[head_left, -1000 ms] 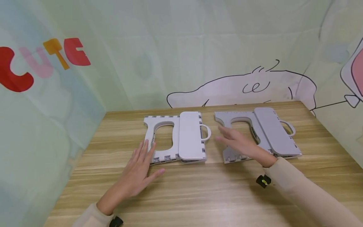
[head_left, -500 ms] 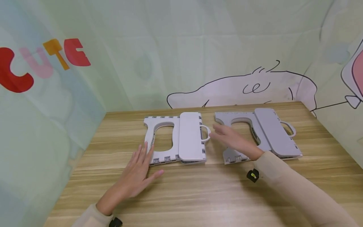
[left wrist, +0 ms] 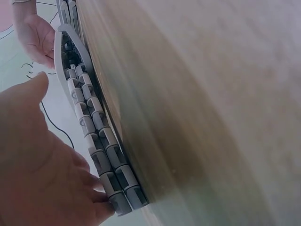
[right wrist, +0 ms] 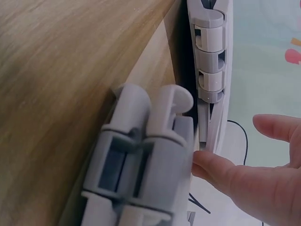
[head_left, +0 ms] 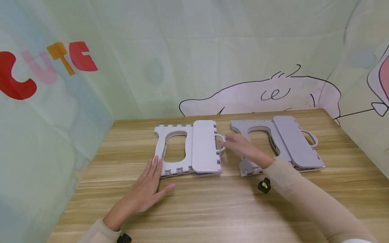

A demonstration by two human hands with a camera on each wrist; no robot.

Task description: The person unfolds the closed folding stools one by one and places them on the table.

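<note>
2 outstretched hands (head_left: pixel 143 190) (head_left: pixel 247 148) flank the white folded stool (head_left: pixel 203 145), thumbs spread.

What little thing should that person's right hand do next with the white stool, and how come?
Maybe the right hand should curl round the handle of the white stool. That hand is right at the handle but isn't wrapped round it, and the left hand is at the stool's opposite end, so both ends could be held.
</note>
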